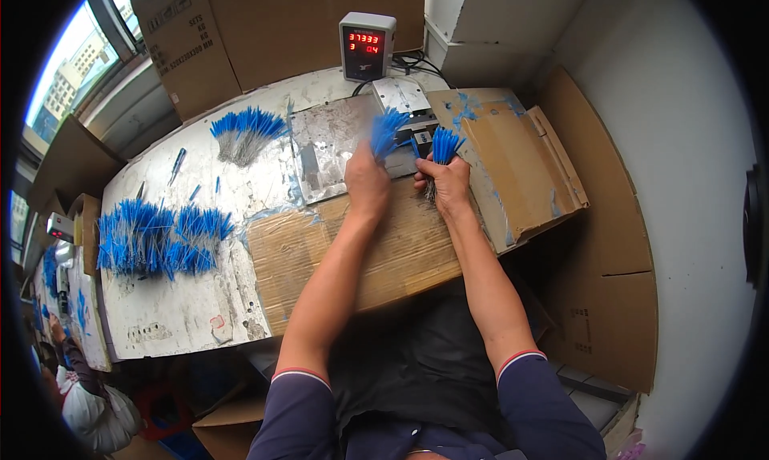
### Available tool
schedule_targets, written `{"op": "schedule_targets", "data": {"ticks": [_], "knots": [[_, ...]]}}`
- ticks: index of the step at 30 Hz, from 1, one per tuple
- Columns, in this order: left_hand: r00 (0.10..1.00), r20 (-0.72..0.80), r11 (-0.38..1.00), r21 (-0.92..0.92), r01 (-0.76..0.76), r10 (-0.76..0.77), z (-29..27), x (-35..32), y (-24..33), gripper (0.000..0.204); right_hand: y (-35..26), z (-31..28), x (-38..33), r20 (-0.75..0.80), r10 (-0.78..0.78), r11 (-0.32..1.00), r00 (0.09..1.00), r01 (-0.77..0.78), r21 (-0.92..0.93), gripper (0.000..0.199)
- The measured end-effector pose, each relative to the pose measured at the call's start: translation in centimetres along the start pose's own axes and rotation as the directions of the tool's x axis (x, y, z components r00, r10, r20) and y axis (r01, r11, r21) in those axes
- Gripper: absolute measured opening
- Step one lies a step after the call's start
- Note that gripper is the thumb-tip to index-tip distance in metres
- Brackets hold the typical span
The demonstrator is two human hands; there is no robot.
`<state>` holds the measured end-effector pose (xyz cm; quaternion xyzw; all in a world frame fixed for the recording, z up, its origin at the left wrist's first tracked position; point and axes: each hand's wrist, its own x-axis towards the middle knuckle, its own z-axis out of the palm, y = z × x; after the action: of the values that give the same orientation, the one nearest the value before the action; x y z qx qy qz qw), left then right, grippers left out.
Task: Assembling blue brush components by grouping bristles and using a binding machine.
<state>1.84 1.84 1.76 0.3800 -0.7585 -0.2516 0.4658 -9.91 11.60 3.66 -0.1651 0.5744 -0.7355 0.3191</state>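
My left hand (368,181) is closed round a bunch of thin blue-ended pieces (388,132), its tips smeared by motion. Beside it, my right hand (445,181) grips a second bunch of blue-ended wires (446,145), whose thin grey ends hang below the fist. One single blue piece (415,147) stands near the right thumb; whether the fingers pinch it I cannot tell. Just beyond both hands sits a small machine with a pale top plate (403,95) and a dark front block (421,137), partly hidden by the bunches. A scuffed metal plate (324,152) lies left of it.
A large heap of blue-ended wires (160,237) covers the bench's left side, with a smaller heap (247,133) farther back. A counter box with red digits (367,48) stands behind. Cardboard (521,160) borders the right. Far left, another person's sleeve (74,356) shows.
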Motion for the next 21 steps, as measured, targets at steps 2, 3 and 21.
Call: {"op": "schedule_targets", "data": {"ticks": [2, 3, 21], "knots": [[1.0, 0.017, 1.0, -0.007, 0.006, -0.006, 0.3, 0.1, 0.2, 0.02, -0.2, 0.2, 0.4, -0.005, -0.001, 1.0, 1.0, 0.001, -0.008, 0.024], [0.999, 0.023, 1.0, 0.0, -0.027, 0.027, 0.4, 0.3, 0.0, 0.02, -0.2, 0.2, 0.5, -0.006, 0.001, 1.0, 1.0, -0.001, -0.025, 0.024], [0.997, -0.034, 0.987, 0.149, -0.06, 0.066, 0.0, 0.6, -0.4, 0.008, 0.0, 0.9, 1.9, -0.058, -0.005, 0.996, 0.998, -0.001, -0.093, 0.023]]}}
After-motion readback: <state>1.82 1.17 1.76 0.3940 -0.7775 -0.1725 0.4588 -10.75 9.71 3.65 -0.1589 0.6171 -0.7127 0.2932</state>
